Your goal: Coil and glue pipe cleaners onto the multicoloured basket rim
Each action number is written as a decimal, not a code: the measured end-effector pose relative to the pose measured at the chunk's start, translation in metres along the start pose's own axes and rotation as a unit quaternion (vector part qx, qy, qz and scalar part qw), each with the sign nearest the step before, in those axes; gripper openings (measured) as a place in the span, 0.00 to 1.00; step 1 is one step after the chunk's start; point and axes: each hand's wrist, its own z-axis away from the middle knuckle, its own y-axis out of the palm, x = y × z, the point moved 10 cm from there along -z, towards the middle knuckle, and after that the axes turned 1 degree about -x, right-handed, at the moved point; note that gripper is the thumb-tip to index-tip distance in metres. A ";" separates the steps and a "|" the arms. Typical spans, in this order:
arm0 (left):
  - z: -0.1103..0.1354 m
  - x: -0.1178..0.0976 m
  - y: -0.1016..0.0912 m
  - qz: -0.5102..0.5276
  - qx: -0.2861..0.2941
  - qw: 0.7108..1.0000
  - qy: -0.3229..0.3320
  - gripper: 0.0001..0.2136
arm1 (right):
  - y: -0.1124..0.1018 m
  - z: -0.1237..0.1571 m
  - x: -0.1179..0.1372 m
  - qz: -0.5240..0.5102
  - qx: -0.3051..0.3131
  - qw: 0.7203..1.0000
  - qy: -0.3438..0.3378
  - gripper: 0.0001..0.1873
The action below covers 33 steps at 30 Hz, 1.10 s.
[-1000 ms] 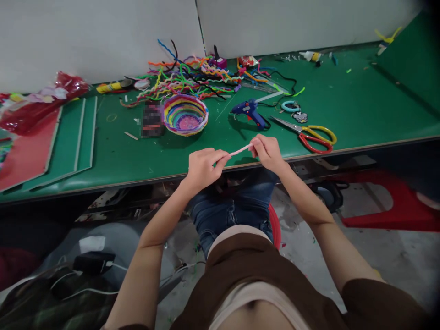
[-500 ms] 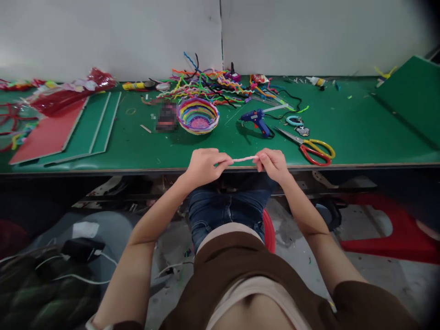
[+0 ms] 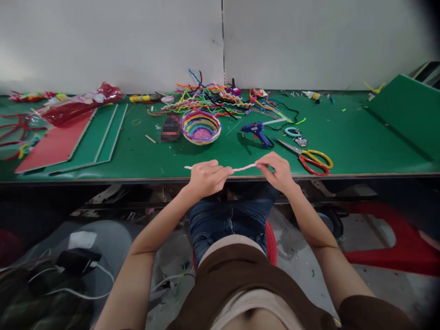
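A pale pink twisted pipe cleaner (image 3: 244, 168) stretches between my hands over the table's front edge. My left hand (image 3: 209, 178) is closed around it, and a short end pokes out past the hand on the left. At the other end, my right hand (image 3: 275, 170) pinches the tip between thumb and fingers. Behind my left hand stands a bowl (image 3: 201, 127) coiled from rainbow-coloured strands. A blue glue gun (image 3: 257, 131) lies behind my right hand, and scissors (image 3: 305, 156) with red and yellow handles lie to its right.
A tangle of coloured pipe cleaners (image 3: 213, 98) lies along the back wall. Red and green boards (image 3: 62, 142) are stacked at left, and a green panel (image 3: 409, 117) leans at right. A light-blue ring (image 3: 292, 132) and a glue bottle (image 3: 312, 95) lie on the green table (image 3: 154, 156).
The pipe cleaner's left end now shows beyond my left hand. My right hand has turned, with its fingers pinching the right tip. The view has tilted slightly upward.
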 end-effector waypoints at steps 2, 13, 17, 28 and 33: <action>0.002 -0.003 0.000 -0.028 -0.013 0.999 0.018 0.06 | 0.004 0.000 -0.016 -0.065 0.000 0.994 0.086 0.09; 0.018 -0.008 0.004 -0.141 -0.043 0.986 0.072 0.06 | 0.040 0.021 -0.063 -0.256 -0.007 0.909 0.328 0.17; 0.018 0.022 0.017 -0.040 0.018 0.999 -0.023 0.11 | 0.004 0.001 -0.043 -0.090 -0.036 0.977 0.189 0.10; 0.062 0.097 0.061 0.056 0.221 0.953 -0.198 0.15 | -0.056 0.018 -0.071 0.097 -0.142 0.974 0.150 0.12; 0.067 0.104 0.076 0.026 0.280 0.944 -0.172 0.14 | -0.056 0.026 -0.096 0.098 -0.113 0.972 0.179 0.12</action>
